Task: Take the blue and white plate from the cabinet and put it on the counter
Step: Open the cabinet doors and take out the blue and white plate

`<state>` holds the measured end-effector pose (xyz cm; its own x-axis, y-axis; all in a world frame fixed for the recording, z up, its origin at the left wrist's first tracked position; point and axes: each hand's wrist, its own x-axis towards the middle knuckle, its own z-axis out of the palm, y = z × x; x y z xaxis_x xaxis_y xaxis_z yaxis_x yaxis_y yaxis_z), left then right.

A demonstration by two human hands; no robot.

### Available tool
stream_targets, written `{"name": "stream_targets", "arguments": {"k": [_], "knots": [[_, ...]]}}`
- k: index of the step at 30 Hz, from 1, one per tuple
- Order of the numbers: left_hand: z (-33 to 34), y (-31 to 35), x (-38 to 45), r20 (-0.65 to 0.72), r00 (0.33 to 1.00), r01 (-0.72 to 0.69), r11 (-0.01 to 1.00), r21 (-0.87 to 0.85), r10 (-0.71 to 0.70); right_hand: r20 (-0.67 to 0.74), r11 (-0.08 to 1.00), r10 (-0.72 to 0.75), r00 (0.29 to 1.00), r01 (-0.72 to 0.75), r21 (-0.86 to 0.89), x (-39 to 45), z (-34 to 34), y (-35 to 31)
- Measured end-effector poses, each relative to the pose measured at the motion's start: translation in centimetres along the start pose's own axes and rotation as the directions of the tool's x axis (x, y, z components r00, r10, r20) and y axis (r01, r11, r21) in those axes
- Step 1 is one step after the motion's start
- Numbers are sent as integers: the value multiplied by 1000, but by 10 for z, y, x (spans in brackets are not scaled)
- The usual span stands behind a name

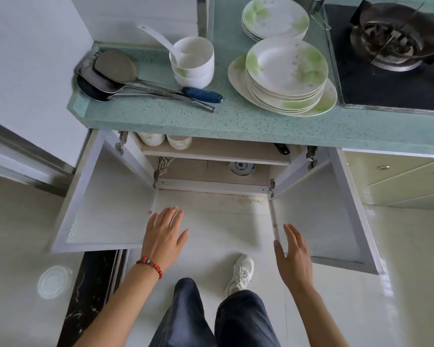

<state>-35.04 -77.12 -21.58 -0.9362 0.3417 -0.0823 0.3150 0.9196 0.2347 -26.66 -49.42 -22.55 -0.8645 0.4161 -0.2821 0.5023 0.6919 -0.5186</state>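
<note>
Left hand (164, 232): fingers spread, empty, beside the open left cabinet door (105, 196).
Right hand (295, 255): fingers loosely open, empty, near the right door's edge.
Blue and white plate (241, 168): lower cabinet shelf, under the speckled green worktop (236, 121).

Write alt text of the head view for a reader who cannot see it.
Both empty hands, left and right, reach toward an open white cabinet where a small blue and white plate sits on the lower shelf. Above, the speckled green counter holds stacked green-patterned white plates.
</note>
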Motion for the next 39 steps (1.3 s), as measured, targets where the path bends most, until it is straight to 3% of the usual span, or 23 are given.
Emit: {"name": "stream_targets", "arguments": {"k": [10, 22, 39], "knots": [[57, 33, 67, 95, 993, 75, 997, -10, -74, 145, 991, -84, 986, 97, -89, 92, 26, 30], [214, -8, 182, 150, 979, -143, 989, 22, 138, 20, 991, -114, 993, 115, -72, 207, 161, 93], [473, -72, 329, 80, 977, -196, 981, 0, 195, -118, 960, -270, 956, 257, -112, 409, 348, 212]]}}
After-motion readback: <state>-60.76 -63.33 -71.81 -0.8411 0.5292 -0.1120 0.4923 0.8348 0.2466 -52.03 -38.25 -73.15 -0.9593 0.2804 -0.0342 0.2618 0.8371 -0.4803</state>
